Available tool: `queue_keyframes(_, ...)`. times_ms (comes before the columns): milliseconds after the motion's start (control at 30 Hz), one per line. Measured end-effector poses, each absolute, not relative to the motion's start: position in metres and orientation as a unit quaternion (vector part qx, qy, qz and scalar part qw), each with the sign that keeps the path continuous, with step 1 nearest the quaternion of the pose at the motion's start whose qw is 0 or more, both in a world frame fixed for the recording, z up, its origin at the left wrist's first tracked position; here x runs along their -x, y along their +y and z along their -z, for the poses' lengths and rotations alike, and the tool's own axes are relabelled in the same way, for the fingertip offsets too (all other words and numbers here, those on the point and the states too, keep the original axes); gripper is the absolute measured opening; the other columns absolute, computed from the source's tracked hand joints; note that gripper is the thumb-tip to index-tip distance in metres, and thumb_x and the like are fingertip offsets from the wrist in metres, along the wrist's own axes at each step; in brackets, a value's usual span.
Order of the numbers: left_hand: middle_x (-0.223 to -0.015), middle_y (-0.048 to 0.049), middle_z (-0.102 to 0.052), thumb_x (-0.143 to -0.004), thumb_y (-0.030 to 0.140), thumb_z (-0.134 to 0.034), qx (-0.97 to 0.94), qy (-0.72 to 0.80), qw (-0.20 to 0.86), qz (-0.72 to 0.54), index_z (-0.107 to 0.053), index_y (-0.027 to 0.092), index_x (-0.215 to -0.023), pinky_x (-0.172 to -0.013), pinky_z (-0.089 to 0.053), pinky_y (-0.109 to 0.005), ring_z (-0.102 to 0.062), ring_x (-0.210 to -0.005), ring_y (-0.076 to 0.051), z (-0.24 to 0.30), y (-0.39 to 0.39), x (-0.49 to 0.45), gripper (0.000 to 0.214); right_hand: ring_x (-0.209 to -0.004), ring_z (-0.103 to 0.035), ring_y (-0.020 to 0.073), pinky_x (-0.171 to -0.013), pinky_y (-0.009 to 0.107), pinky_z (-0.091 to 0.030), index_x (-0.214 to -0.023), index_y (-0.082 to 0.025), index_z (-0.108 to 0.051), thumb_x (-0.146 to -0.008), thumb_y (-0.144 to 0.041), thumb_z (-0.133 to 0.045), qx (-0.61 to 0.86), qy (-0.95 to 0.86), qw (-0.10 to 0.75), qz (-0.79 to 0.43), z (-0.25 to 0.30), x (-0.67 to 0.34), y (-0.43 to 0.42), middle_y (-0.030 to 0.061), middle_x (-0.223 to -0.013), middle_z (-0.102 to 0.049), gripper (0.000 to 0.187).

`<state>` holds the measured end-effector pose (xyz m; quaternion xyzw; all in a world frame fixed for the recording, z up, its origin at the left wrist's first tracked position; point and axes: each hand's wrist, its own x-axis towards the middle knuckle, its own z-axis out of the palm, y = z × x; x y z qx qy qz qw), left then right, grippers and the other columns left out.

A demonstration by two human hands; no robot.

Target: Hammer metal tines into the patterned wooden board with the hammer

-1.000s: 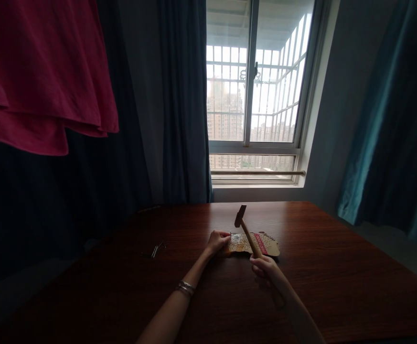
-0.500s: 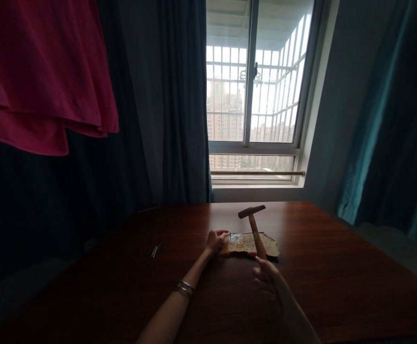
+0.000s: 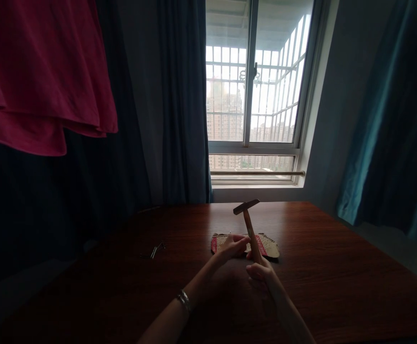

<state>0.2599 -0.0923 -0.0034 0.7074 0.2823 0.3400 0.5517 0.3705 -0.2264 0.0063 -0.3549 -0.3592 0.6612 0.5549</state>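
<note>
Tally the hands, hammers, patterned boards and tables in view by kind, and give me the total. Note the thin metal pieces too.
Left hand and right hand: 2
Hammer: 1
Patterned board: 1
Table: 1
Total: 5
Thin metal pieces: too small to count, left out

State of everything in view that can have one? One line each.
Patterned board: lying on table, partly covered.
Hammer: gripped in right hand, head up.
Left hand: over the board, grip unclear.
Thin metal pieces: loose on the table.
Window: looks shut.
Curtain beside it: drawn aside, hanging.
Pink cloth: hanging.
Bracelet: worn.
</note>
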Motion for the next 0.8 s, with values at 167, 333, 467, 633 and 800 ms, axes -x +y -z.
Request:
queue_keyframes(167, -0.048, 0.0069, -0.038, -0.067, 0.045, -0.069, -0.636, 0.221, 0.646, -0.361, -0.066, 0.009, -0.080, -0.040, -0.016, -0.019, -0.026, -0.041, -0.003, -0.002, -0.103, -0.260, 0.038, -0.028, -0.015, 0.0013, -0.024, 0.014, -0.013, -0.087, -0.022, -0.045, -0.064, -0.036, -0.064, 0.361, -0.355, 0.539, -0.673, -0.002, -0.367, -0.223, -0.0144, -0.042, -0.031, 0.033)
queue_keyframes(333, -0.055, 0.0047, -0.044, -0.065, 0.037, -0.072, -0.595, 0.221, 0.686, -0.356, -0.066, 0.009, -0.084, -0.041, -0.018, -0.018, -0.027, -0.043, -0.002, -0.008, -0.109, -0.261, 0.035, -0.027, -0.021, 0.0015, -0.025, 0.014, -0.016, -0.093, -0.020, -0.048, -0.064, -0.045, -0.066, 0.386, -0.368, 0.542, -0.649, 0.009, -0.369, -0.217, -0.0135, -0.043, -0.036, 0.042)
queue_keyframes(467, -0.063, 0.0012, -0.051, -0.062, 0.034, -0.074, -0.579, 0.239, 0.684, -0.374, -0.067, 0.009, -0.084, -0.042, -0.019, -0.018, -0.030, -0.046, -0.001, -0.011, -0.112, -0.263, 0.034, -0.030, -0.036, 0.0048, -0.029, 0.017, -0.028, -0.099, -0.016, -0.050, -0.059, -0.055, -0.068, 0.439, -0.371, 0.558, -0.599, 0.017, -0.368, -0.220, -0.0095, -0.046, -0.045, 0.058)
queue_keyframes(633, -0.065, -0.0002, -0.053, -0.062, 0.035, -0.074, -0.600, 0.225, 0.676, -0.364, -0.067, 0.008, -0.083, -0.042, -0.019, -0.019, -0.032, -0.046, -0.001, -0.014, -0.112, -0.262, 0.035, -0.032, -0.044, 0.0075, -0.029, 0.019, -0.032, -0.088, -0.018, -0.049, -0.054, -0.058, -0.071, 0.460, -0.359, 0.546, -0.601, 0.019, -0.360, -0.238, -0.0056, -0.054, -0.052, 0.057)
queue_keyframes(800, -0.052, 0.0047, -0.045, -0.064, 0.041, -0.072, -0.661, 0.243, 0.651, -0.285, -0.069, 0.010, -0.086, -0.041, -0.019, -0.019, -0.031, -0.043, -0.003, -0.019, -0.095, -0.246, 0.038, -0.027, -0.026, 0.0011, -0.027, 0.014, -0.014, -0.077, -0.021, -0.043, -0.055, -0.056, -0.072, 0.471, -0.346, 0.553, -0.593, 0.016, -0.358, -0.244, -0.0120, -0.043, -0.039, 0.051)
